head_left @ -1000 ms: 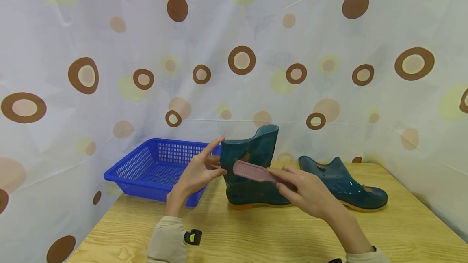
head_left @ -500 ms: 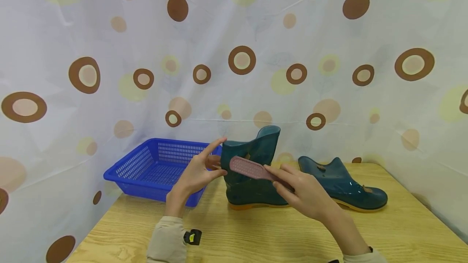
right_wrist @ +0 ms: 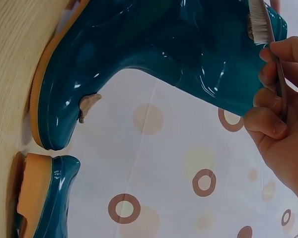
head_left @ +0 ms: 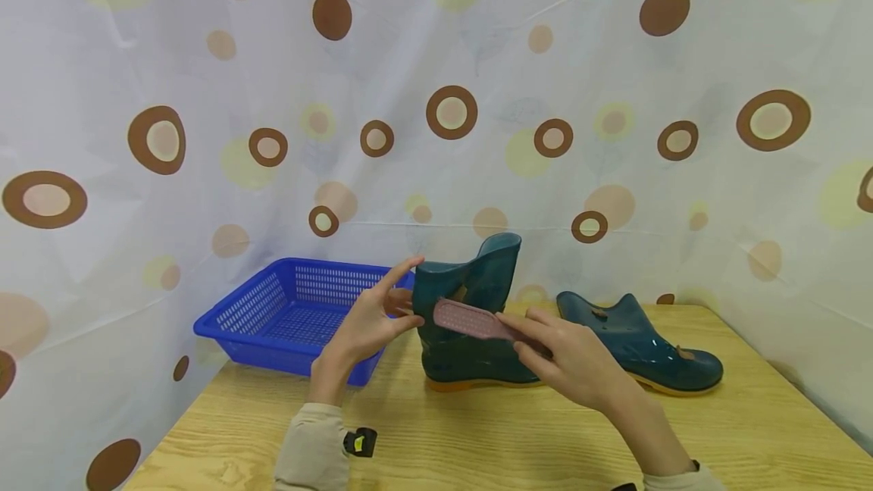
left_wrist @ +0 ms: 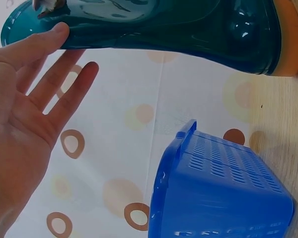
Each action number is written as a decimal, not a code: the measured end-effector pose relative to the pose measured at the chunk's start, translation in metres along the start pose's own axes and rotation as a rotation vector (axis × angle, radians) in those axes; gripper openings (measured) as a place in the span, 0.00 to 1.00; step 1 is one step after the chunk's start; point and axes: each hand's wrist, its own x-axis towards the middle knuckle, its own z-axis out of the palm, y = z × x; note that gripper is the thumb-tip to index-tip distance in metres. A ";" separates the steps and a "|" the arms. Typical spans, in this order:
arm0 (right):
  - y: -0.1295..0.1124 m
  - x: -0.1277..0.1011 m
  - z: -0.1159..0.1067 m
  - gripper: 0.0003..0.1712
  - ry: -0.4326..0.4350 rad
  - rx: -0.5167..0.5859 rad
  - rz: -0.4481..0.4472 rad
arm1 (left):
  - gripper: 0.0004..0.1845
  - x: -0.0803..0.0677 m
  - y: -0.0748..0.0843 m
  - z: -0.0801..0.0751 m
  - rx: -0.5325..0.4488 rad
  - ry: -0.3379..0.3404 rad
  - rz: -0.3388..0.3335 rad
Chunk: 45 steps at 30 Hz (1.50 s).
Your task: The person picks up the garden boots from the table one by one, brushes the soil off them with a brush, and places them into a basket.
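A dark teal rain boot (head_left: 470, 286) with a tan sole stands upright on the table. My left hand (head_left: 371, 324) grips the back of its shaft near the top, thumb on the near side and fingers reaching behind. My right hand (head_left: 573, 354) holds a pink scrubbing brush (head_left: 474, 320) by its handle. In the right wrist view the white bristles (right_wrist: 259, 25) face the upper shaft, right at a brown patch (right_wrist: 250, 27). Another brown piece (right_wrist: 89, 105) sticks out at the toe. The boot's toe is hidden behind my right hand in the head view.
A second teal boot (head_left: 641, 347) stands to the right on the wooden table (head_left: 477, 438), with brown patches on it. A blue plastic basket (head_left: 245, 351) with slotted sides sits at the left. A patterned curtain (head_left: 436, 180) hangs behind.
The brush shifts up and left along the shaft, then back down and right to about where it began. The boot rocks slightly, while my left hand stays nearly still on it.
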 end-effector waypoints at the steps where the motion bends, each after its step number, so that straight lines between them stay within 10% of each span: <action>1: 0.000 0.000 0.000 0.22 -0.001 -0.008 -0.003 | 0.48 0.000 0.000 0.000 0.000 0.001 -0.002; 12: 0.003 -0.001 -0.003 0.21 -0.014 -0.014 -0.002 | 0.48 0.000 0.000 -0.001 -0.003 0.013 -0.025; 24: 0.006 -0.003 -0.006 0.26 0.179 0.068 -0.018 | 0.48 0.000 0.000 0.000 -0.011 0.006 -0.017; 45: 0.008 -0.003 -0.013 0.20 -0.050 -0.012 0.165 | 0.48 0.001 -0.002 -0.001 -0.026 0.014 -0.039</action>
